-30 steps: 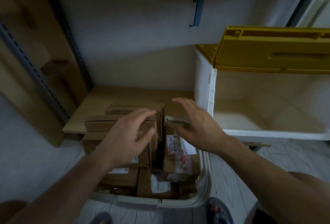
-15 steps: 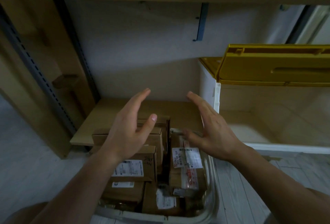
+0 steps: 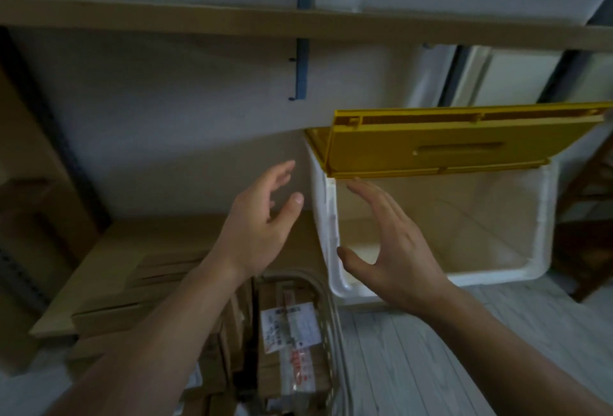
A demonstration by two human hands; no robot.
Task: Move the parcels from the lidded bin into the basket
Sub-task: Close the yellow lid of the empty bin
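Both hands empty: left hand [image 3: 262, 216] raised with fingers loosely spread, right hand [image 3: 388, 243] flat and wide, fingers straight, palm facing the left one, hanging in front of the bin's mouth. Neither touching a parcel.

Judged nearly done. Looked emptied, that lidded bin [image 3: 544, 216], as far as the view reached into it: white walls and a bare pale floor past the right fingertips, no parcel visible inside, though the near-left corner sat hidden behind the right hand. Yellow lid [image 3: 431, 150] propped up above both hands, its lower edge just over the right fingertips. Left to do, probably only a last check of that hidden corner, and perhaps dropping the lid.

Below the wrists and toward the body, the basket [image 3: 333, 332], pale rim curving beside the bin's near-left corner, packed full. Held the parcels [image 3: 292, 326]: brown cardboard boxes stood on edge side by side, one under the right wrist showing a white shipping label with red print, more under the left forearm. Count impossible to tell through blur and arms.

Under the left hand, beyond the basket, a low wooden shelf [image 3: 139, 249] carrying flat cardboard.
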